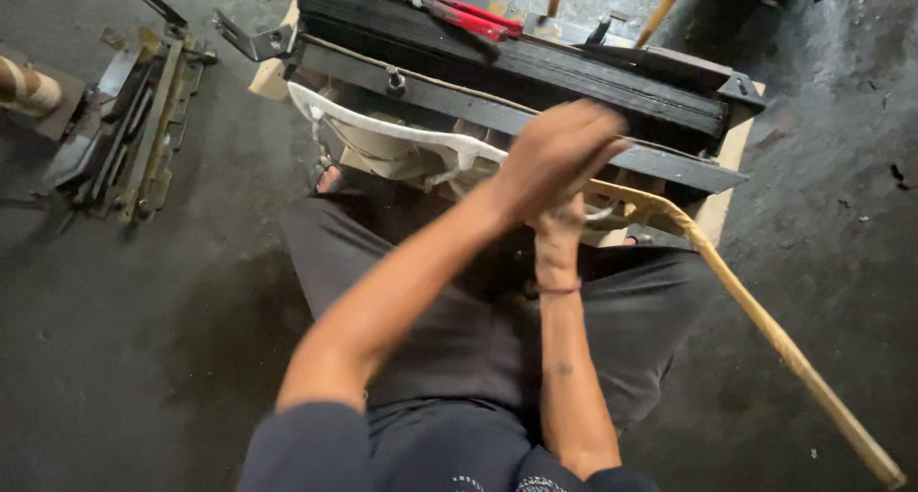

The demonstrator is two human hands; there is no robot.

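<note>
- Head view: left hand (555, 153), blurred, closed around the near end of a long pale yellow bamboo stick (765, 329), at scene centre.
- Right hand (562, 222) just under the left, mostly hidden; grip cannot tell.
- Stick runs from the hands down to the near right corner, over the dark concrete floor (143, 358).
- Black metal frame machine (535, 81) just beyond the hands; red-handled pliers (473, 19) lie on top, far side.
- White plastic piece (382, 133) below the frame, left of the hands.
- Metal parts stack (129, 129) far left, well apart.
</note>
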